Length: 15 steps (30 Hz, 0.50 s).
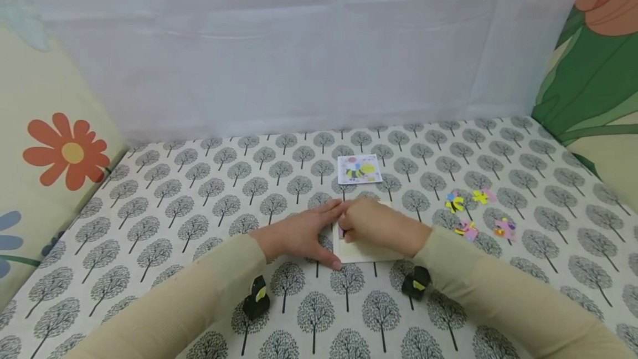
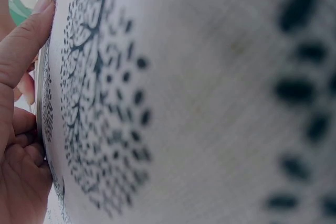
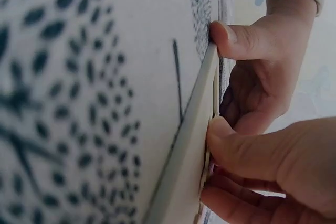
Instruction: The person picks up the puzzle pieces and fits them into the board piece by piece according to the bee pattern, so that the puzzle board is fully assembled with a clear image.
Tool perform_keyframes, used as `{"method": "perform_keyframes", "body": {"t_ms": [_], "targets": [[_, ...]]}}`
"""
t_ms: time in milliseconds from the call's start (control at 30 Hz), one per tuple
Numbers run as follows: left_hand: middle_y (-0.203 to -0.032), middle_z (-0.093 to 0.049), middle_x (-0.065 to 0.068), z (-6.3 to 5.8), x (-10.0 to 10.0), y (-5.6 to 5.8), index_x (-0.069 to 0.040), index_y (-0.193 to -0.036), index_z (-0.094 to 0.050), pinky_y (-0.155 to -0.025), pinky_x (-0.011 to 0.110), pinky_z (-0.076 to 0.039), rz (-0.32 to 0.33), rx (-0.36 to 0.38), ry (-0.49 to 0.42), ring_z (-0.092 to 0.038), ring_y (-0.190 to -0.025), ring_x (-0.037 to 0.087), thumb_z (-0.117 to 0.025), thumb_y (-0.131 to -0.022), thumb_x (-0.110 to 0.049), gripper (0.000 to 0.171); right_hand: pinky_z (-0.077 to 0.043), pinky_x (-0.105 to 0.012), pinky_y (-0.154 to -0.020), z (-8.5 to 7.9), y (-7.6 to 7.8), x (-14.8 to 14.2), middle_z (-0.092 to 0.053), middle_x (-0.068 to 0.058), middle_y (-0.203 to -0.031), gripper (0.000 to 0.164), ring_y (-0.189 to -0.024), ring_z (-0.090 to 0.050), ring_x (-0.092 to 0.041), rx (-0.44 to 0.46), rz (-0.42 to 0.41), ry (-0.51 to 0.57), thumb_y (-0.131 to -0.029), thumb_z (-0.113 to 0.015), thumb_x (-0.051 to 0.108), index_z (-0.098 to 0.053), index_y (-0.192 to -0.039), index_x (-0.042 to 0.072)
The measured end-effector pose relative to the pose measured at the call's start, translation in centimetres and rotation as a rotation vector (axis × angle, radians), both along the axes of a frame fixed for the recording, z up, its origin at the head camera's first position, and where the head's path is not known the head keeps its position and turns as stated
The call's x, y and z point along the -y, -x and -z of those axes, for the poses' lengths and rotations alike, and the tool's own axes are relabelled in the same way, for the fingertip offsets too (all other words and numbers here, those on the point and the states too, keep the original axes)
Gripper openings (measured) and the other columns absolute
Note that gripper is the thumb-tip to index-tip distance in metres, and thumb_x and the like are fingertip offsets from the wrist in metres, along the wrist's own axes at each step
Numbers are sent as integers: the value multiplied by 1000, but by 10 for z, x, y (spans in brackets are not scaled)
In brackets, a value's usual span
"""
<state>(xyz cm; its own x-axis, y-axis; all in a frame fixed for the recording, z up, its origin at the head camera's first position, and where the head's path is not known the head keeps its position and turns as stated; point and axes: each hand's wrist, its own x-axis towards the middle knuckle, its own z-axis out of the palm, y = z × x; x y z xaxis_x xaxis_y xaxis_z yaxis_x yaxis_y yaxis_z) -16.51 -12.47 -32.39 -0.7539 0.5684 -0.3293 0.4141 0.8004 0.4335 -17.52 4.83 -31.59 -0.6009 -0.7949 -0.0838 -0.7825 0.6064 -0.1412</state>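
A pale, flat puzzle board (image 1: 366, 252) lies on the patterned cloth, its upper part hidden under the hands. My left hand (image 1: 308, 231) rests spread along its left edge, thumb at the near corner. In the left wrist view that thumb (image 2: 26, 40) touches the rim. Bent over the board, my right hand (image 1: 376, 225) pinches a small puzzle piece at the board's left side; a purple patch (image 1: 341, 232) shows beneath the fingers. In the right wrist view, the right thumb (image 3: 247, 150) and fingertips meet right at the board's face, mostly covering the piece.
Beyond the board lies a picture card (image 1: 359, 169) with a bee on it. Several loose, bright puzzle pieces (image 1: 454, 203) are scattered to the right. The tree-print cloth (image 1: 314, 314) covers the table, with a white sheet (image 1: 299, 71) hanging behind it.
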Motion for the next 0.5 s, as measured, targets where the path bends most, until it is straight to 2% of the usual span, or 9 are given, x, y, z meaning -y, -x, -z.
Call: {"method": "perform_keyframes", "body": {"t_ms": [67,200,300,433,500], "targets": [[-156,-3,1,0,0,0,-24,-150,-12,-114,44,-17,-6,4,-4,-13,-142,26,-79,-63,-51,113,-53,-34,-85,0,-1,1,-64,-9,-117,10,-103,-61,-26,10,9,-31,-83,-66,22,-71,-83,13],[-156,-3,0,0,0,0,-19,-149,-16,-115,43,-16,-11,8,-8,-12,-142,25,-79,-63,-51,112,-51,-39,-90,-3,-5,2,-52,-10,-134,19,-113,-56,-32,44,57,-79,-89,-61,19,-71,-102,9],[-156,-2,-1,0,0,1,-16,-149,-17,-115,42,-16,-10,6,-6,-11,-142,25,-79,-63,-51,112,-50,-38,-93,-6,-8,2,-45,-10,-141,29,-117,-53,-32,61,73,-131,-93,-54,17,-62,-118,5],[-156,-2,-1,0,1,1,-15,-149,-18,-115,43,-16,-5,7,-11,-11,-142,25,-79,-63,-50,111,-46,-35,-98,-9,-11,1,-39,-10,-145,35,-122,-50,-30,55,51,-188,-97,-47,18,-55,-127,4],[-156,-2,-1,0,0,1,-15,-149,-18,-115,43,-16,-2,7,-10,-11,-142,25,-79,-63,-50,111,-43,-36,-101,-7,-10,-2,-38,-10,-145,36,-124,-47,-30,75,57,-164,-98,-44,20,-53,-129,5]]}}
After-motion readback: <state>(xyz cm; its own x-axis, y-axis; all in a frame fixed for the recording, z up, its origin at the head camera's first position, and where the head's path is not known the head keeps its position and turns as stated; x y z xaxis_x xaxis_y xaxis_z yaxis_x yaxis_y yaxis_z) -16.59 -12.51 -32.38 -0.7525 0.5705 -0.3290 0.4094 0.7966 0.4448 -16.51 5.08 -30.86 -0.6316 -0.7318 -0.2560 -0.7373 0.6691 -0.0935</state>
